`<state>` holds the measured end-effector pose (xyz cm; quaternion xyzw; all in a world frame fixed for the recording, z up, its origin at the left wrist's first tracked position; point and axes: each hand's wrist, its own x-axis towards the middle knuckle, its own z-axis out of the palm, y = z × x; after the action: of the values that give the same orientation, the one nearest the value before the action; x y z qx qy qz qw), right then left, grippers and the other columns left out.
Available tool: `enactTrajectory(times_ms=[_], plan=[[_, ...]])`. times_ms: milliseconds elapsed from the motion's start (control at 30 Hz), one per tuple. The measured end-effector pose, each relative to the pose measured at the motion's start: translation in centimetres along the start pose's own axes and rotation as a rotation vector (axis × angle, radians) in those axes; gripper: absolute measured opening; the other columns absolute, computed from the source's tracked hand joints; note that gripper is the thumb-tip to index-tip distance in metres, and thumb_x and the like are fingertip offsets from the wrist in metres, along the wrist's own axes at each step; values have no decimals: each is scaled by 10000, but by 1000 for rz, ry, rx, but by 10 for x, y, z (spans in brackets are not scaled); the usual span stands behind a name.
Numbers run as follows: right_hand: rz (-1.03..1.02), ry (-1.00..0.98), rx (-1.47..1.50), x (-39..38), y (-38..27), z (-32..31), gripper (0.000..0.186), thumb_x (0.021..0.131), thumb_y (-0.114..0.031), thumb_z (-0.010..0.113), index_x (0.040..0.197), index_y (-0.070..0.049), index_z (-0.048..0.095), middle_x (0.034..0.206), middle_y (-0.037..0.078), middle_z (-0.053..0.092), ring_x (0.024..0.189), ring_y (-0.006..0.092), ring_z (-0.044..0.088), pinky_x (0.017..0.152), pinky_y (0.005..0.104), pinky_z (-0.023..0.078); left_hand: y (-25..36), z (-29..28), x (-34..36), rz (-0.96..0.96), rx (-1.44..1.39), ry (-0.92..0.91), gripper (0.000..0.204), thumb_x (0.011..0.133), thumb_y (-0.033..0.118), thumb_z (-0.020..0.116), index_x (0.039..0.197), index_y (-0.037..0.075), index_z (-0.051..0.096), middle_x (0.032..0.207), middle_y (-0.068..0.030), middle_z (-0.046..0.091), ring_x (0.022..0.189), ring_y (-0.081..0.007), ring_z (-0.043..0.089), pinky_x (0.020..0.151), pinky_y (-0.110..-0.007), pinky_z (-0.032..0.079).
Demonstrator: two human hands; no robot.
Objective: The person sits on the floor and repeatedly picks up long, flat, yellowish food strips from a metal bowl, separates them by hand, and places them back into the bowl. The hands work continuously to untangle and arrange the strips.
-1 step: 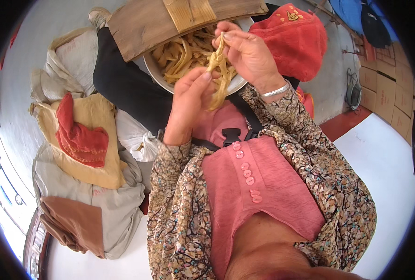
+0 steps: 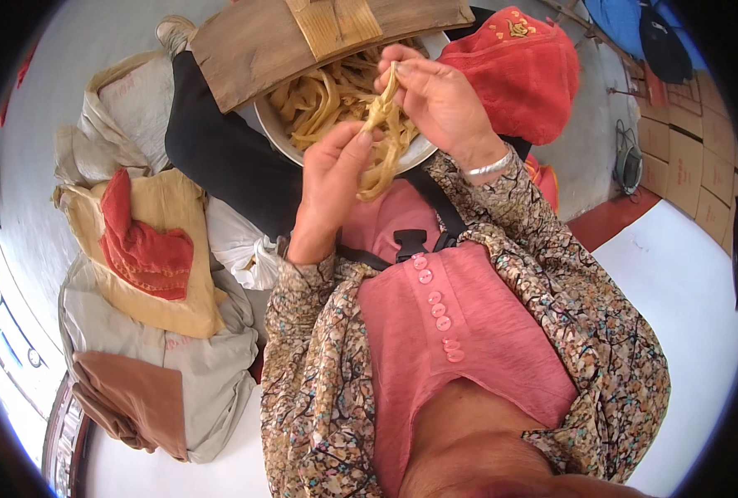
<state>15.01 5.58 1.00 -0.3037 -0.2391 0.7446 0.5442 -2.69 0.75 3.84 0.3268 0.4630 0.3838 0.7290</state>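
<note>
A soft, yellowish strip (image 2: 377, 109) with a knot-like bunch in it is stretched between my two hands over a basin. My left hand (image 2: 333, 170) pinches its lower part between thumb and fingers. Higher up, the thumb and forefinger of my right hand (image 2: 444, 104) grip the strip's top end. A loose length dangles below the knot, in front of the basin's near edge. Many similar yellowish strips (image 2: 309, 101) lie tangled in the white basin (image 2: 281, 146). Part of the basin is hidden under a wooden board and behind my hands.
The brown wooden board (image 2: 249, 50) spans the basin's far side. To its right bulges a red cloth (image 2: 518, 79). Pale sacks (image 2: 136, 108), a red cloth piece (image 2: 145, 257) and a white plastic bag (image 2: 240, 249) lie at left. Cardboard boxes (image 2: 684, 170) are stacked at far right.
Both hands have shifted very slightly, and the strip's dangling end hangs a little further left. Both grips stay the same.
</note>
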Motion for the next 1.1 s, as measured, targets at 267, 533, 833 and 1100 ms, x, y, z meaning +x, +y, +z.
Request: enactTrajectory(times_ms=[267, 533, 833, 1100], plan=[[40, -397, -1256, -4, -49, 11, 275, 929, -181, 598, 1156, -25, 582, 1014, 74, 638, 894, 115, 609, 779, 263, 492, 8, -10, 12, 818, 1267, 220, 147, 820, 44, 643, 965, 57, 622, 767, -116, 582, 671, -312, 600, 554, -369, 463], [-627, -482, -1794, 1, -61, 23, 186, 806, -239, 671, 911, -98, 610, 853, 44, 622, 839, 231, 604, 748, 387, 442, 30, -3, 21, 1008, 1352, 104, 141, 769, 23, 645, 898, 59, 601, 670, -93, 484, 579, -269, 545, 507, -373, 431], [-59, -704, -1614, 5, -83, 21, 110, 848, -144, 623, 884, -48, 582, 746, 75, 572, 692, 208, 570, 655, 314, 435, 34, -15, 19, 328, 844, -231, 131, 895, 121, 586, 878, 1, 636, 770, -144, 632, 661, -293, 600, 607, -331, 469], [38, -235, -1096, 55, -55, 5, 194, 989, -179, 478, 1058, -43, 597, 763, -35, 528, 659, 37, 478, 579, 194, 406, 48, -43, 90, 275, 488, -50, 242, 936, 124, 552, 1066, -63, 631, 801, -11, 613, 750, -85, 540, 681, -247, 459]])
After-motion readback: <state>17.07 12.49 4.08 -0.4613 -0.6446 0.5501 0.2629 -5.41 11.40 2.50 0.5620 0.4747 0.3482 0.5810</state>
